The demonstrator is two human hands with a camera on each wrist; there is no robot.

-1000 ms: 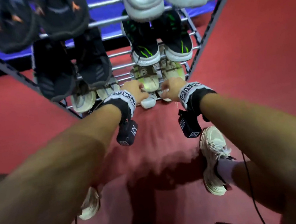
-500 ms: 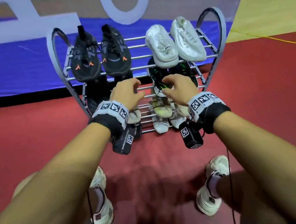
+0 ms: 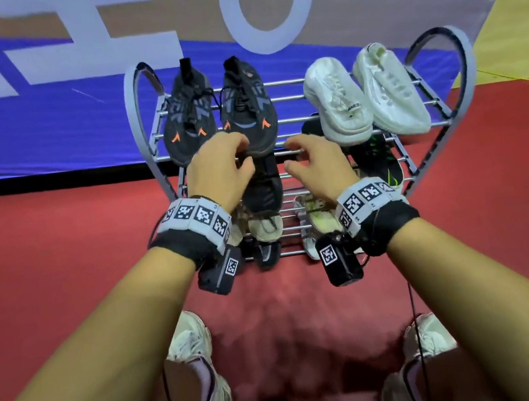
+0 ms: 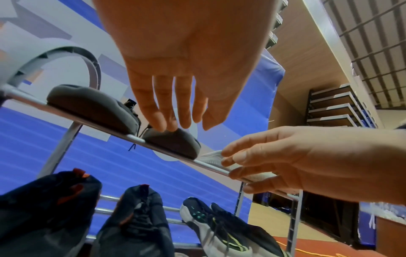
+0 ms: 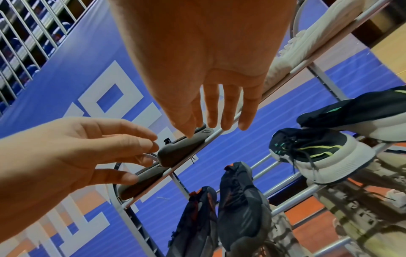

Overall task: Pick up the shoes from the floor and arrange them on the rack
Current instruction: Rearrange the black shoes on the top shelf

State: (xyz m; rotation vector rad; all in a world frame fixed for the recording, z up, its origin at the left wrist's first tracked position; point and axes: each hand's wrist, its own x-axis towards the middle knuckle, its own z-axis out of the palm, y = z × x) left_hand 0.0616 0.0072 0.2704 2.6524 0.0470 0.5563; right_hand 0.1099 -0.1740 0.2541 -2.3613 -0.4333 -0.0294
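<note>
Top-tier black pair (image 3: 218, 117) on rack (image 3: 445, 104): toes are best being squared to the front bar, left hand (image 3: 220, 169) and right hand (image 3: 315, 161) being held slack (nothing grasped).

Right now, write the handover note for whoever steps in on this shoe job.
Left hand: empty, fingers loosely curled by the toe of a black shoe on the top shelf; contact unclear.
Right hand: empty, relaxed, in front of the rack.
Done: black pair and white shoes on top, more pairs on the lower shelves.
Left: no loose shoes seen on the floor; only straightening, if anything.
</note>
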